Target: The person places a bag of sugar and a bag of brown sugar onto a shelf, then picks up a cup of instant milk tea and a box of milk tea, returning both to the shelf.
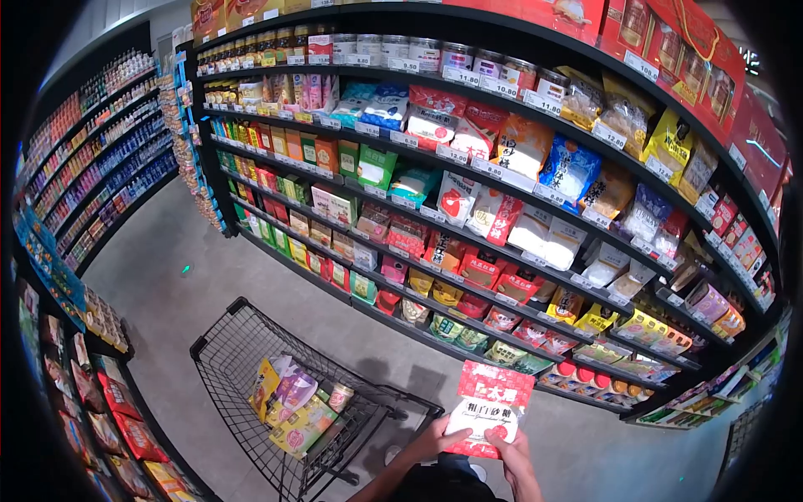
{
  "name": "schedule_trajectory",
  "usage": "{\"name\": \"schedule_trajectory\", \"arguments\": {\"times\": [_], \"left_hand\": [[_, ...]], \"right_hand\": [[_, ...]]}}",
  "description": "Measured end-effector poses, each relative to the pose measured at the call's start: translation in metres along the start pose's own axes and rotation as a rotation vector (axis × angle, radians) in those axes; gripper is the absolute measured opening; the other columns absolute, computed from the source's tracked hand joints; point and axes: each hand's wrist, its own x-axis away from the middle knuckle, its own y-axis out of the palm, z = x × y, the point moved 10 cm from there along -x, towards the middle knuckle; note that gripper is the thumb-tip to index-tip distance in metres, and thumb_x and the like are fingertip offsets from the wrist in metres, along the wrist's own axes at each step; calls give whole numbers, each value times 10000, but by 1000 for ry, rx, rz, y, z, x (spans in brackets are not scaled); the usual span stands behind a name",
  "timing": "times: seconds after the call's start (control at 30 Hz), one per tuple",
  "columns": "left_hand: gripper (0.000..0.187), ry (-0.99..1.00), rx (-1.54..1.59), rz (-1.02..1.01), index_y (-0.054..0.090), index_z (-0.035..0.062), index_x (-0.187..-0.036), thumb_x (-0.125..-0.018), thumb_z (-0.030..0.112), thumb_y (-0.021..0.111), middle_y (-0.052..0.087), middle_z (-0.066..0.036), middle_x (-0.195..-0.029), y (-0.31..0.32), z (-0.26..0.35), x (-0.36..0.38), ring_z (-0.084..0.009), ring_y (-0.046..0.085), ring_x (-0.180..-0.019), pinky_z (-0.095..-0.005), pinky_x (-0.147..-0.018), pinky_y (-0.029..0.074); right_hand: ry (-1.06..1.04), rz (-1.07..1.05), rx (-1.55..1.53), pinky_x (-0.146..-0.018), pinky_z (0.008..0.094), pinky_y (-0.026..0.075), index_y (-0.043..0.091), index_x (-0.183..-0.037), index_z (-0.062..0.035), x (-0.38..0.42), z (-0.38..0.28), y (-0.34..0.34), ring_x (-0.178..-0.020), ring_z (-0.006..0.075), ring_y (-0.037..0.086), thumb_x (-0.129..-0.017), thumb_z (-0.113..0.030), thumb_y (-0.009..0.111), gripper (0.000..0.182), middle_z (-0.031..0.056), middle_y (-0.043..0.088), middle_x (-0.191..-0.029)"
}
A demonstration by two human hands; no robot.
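Observation:
I hold a red and white packet with printed characters upright in front of me, using both hands. My left hand grips its lower left edge and my right hand grips its lower right corner. The packet is above the floor, between the cart on my left and the stocked shelves on my right.
The black wire shopping cart holds several colourful packets and a small jar. Long shelving full of bags and boxes runs along the right. Another shelf unit lines the far left, and snack racks stand at the near left. Grey floor lies between.

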Motion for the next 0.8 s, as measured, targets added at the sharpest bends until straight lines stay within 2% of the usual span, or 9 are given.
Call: {"name": "schedule_trajectory", "arguments": {"times": [0.17,0.27,0.33,0.57,0.63,0.67,0.73,0.77,0.8], "left_hand": [[435,66,59,31,509,-28,-1292,-922,157,645,636,-77,-1177,-11,-7,5,-113,572,-1065,-286,-939,444],[444,14,36,81,511,-24,-1292,-917,168,651,637,-78,-1177,-19,-6,11,-120,580,-1061,-291,-939,447],[436,-60,-23,188,531,-20,-1270,-908,186,659,643,-81,-1166,-29,5,18,-127,587,-1052,-293,-933,451],[461,-55,-37,214,539,-18,-1251,-881,215,684,645,-95,-1155,-39,0,23,-144,591,-1050,-314,-938,450],[575,-14,-112,232,479,-11,-1311,-856,249,714,631,-101,-1173,-40,10,23,-159,569,-1098,-343,-944,444],[575,-11,-115,229,479,-11,-1311,-856,249,714,631,-101,-1173,-41,2,23,-159,569,-1098,-343,-944,444],[723,273,-245,316,393,-18,-1366,-829,326,732,560,-153,-1286,-44,19,32,-224,535,-1191,-392,-994,413],[723,271,-246,314,393,-18,-1366,-829,326,732,560,-153,-1286,-50,15,34,-224,535,-1191,-392,-994,413],[783,265,-432,260,350,-26,-1388,-822,365,724,493,-179,-1353,-47,30,37,-267,490,-1249,-422,-1024,387]], "right_hand": [[-11,-40,62,-878,309,514,584,-1176,26,-10,7,8,-975,168,645,-853,2,681,338,120,674,-1103],[37,-98,74,-920,309,492,563,-1209,26,-15,10,18,-1031,172,626,-861,0,677,367,123,662,-1140],[41,-119,83,-924,309,489,560,-1217,22,-17,11,25,-1034,172,625,-861,-4,679,376,120,661,-1143],[38,-167,86,-937,307,481,541,-1244,21,-23,12,40,-1048,171,618,-855,-9,685,417,117,657,-1155],[31,-165,89,-917,314,499,553,-1224,21,-25,10,43,-1025,183,632,-849,-1,686,399,125,663,-1140],[27,-163,97,-897,322,517,566,-1204,22,-26,9,45,-1002,195,646,-843,7,687,381,132,668,-1126],[13,-177,118,-899,324,517,566,-1203,20,-32,15,45,-1004,194,645,-840,6,691,385,131,667,-1128],[4,-190,140,-901,326,516,565,-1203,18,-35,17,46,-1005,192,645,-836,6,694,389,131,667,-1131],[4,-185,136,-901,326,516,565,-1203,18,-38,18,46,-1005,192,645,-836,6,694,389,131,667,-1131]]}}
